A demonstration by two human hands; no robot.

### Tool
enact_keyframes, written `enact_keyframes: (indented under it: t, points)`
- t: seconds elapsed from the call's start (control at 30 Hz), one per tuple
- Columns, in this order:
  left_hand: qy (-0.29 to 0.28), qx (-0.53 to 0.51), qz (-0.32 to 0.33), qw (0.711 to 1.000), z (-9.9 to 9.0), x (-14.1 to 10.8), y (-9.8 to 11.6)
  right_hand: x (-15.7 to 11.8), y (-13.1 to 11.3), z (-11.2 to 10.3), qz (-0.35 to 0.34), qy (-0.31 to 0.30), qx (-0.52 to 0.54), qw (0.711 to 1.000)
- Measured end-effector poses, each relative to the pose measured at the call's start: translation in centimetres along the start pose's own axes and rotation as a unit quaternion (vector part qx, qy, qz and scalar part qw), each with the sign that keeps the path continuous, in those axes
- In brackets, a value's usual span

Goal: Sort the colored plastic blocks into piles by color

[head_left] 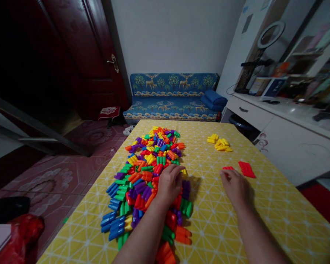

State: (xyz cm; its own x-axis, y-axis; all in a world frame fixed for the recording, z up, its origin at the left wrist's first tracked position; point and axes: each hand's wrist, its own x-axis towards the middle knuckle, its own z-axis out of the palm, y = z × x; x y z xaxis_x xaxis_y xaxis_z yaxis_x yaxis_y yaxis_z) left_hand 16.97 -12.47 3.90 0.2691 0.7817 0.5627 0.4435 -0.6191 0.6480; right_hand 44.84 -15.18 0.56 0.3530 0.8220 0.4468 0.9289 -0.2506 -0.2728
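Observation:
A long pile of plastic building blocks (147, 176) in red, orange, green, blue, purple and yellow spreads over the left half of the table. My left hand (169, 183) is over its right edge, fingers curled down, with a bit of a yellow block (184, 171) showing at the fingertips. To the right, my right hand (236, 185) is closed at the fingertips on a red block (227, 168), partly hidden by the fingers. Another red block (246, 169) lies flat just beyond this hand. Farther back is a small group of yellow blocks (222, 144).
A yellow cloth with white lines covers the table (209, 220). Behind it stands a blue patterned sofa (170, 104). A white cabinet (288, 135) runs along the right; a red stool (109, 113) and a dark red door (82, 55) are at the left.

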Motion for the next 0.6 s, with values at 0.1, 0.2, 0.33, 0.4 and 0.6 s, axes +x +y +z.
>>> enact_keyframes:
  t: [0.1,0.2,0.33,0.4,0.6]
  points:
    - [0.025,0.058,0.000,0.998,-0.3,0.2,0.0,0.1,-0.5,0.3,0.011,-0.022,-0.038,0.999]
    - [0.039,0.114,-0.017,0.993,-0.4,0.3,-0.4,-0.2,-2.2,0.2,0.025,-0.034,0.036,0.998]
    - [0.012,0.190,-0.053,0.980,-0.3,0.1,-0.7,-1.6,-7.5,0.6,0.000,-0.115,0.255,0.960]
    - [-0.016,0.228,-0.065,0.971,-0.2,0.0,-0.7,-2.3,-10.5,1.1,-0.022,-0.150,0.318,0.936]
    - [-0.062,0.275,-0.119,0.952,-0.5,0.3,-0.3,-2.8,-14.8,1.2,-0.105,-0.142,0.244,0.954]
